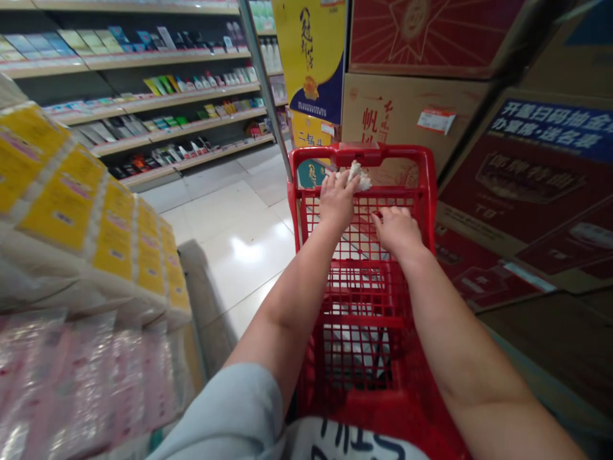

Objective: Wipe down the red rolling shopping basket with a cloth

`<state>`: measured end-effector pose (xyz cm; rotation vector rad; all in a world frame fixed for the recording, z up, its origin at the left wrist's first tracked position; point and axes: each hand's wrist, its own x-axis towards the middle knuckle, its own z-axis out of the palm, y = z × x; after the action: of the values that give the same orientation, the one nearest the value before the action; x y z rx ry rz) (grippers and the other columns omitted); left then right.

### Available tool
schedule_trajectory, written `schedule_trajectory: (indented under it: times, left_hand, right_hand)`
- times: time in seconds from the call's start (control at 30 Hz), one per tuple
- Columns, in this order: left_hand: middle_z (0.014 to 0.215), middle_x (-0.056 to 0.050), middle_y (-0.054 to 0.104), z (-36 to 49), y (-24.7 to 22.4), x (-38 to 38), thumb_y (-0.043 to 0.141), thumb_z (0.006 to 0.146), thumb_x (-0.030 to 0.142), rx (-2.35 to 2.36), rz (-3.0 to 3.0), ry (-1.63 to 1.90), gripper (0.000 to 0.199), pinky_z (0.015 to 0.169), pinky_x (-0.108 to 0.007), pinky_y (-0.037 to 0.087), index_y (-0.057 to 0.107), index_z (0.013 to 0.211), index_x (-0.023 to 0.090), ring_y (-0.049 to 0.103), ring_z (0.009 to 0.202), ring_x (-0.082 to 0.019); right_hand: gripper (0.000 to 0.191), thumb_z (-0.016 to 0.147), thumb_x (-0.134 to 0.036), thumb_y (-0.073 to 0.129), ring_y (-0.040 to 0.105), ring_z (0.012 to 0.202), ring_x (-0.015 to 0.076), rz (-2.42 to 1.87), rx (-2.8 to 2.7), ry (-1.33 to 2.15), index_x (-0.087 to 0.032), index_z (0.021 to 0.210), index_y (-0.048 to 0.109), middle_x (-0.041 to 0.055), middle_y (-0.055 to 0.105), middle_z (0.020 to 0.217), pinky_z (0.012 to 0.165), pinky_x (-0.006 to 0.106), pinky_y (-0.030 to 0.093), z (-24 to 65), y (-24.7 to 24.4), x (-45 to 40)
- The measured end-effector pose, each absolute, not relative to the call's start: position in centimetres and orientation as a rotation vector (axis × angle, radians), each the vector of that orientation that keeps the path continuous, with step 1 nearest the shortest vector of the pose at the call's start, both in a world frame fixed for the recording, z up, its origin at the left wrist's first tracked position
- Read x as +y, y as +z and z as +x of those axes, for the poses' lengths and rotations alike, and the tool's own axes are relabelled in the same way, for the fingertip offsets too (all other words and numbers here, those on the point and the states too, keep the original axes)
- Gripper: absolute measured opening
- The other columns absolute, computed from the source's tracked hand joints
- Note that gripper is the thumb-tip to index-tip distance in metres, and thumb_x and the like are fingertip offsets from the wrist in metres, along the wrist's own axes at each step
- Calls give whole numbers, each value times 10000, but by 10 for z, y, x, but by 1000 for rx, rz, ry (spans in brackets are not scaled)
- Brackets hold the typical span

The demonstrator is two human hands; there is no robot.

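Observation:
A red plastic shopping cart (361, 322) with a mesh basket stands directly in front of me. My left hand (336, 201) reaches to its far end. The fingers are closed on a crumpled white cloth (357, 177), which lies against the red bar of the far rim. Lower and to the right, my right hand (400, 231) is at the upper mesh panel, its fingers bent over the red plastic and the thumb out to the left. The fingertips of the right hand are partly hidden by the mesh and the hand itself.
Stacked cartons (412, 118) rise close beyond and to the right of the cart. Yellow packs (71, 185) are piled at the left, above pink plastic-wrapped packs (90, 377). Shelves of small boxes and bottles (158, 108) stand across the tiled floor (230, 236). A metal pole (265, 83) rises beside the cart.

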<state>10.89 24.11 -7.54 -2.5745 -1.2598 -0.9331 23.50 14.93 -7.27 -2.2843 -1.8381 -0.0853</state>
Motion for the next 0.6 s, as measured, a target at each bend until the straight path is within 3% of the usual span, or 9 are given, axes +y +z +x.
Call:
schedule_trajectory:
  times: [0.2, 0.33, 0.47, 0.6]
  left_hand:
    - [1464, 20, 428, 111, -77, 242, 472, 886, 173, -974, -2713, -824, 454, 1164, -468, 202, 551, 1299, 343, 293, 1383, -242]
    - [1464, -39, 427, 111, -77, 245, 438, 899, 165, -1149, -2625, -915, 501, 1168, -453, 206, 468, 1389, 262, 307, 1376, -245]
    - [1493, 16, 392, 112, -80, 246, 459, 903, 187, -869, -2789, -764, 433, 1173, -435, 210, 549, 1309, 305, 231, 1424, -237]
    - [1465, -7, 428, 109, -81, 250, 435, 908, 155, -1151, -2611, -966, 470, 1166, -447, 223, 514, 1348, 300, 275, 1403, -231]
  right_hand:
    - [427, 967, -401, 307, 449, 1153, 296, -2288, -1823, -83, -157, 1205, 564, 148, 573, 1232, 908, 430, 434, 234, -72, 154]
    - [430, 972, -417, 299, 458, 1142, 298, -2268, -1836, -109, -158, 1175, 577, 144, 587, 1202, 897, 431, 441, 235, -74, 156]
    - [417, 964, -393, 327, 460, 1142, 297, -2294, -1840, -97, -151, 1210, 560, 153, 574, 1228, 898, 427, 440, 236, -74, 155]
    - [429, 972, -412, 299, 454, 1145, 288, -2280, -1842, -103, -157, 1179, 575, 148, 578, 1213, 916, 415, 429, 236, -74, 154]
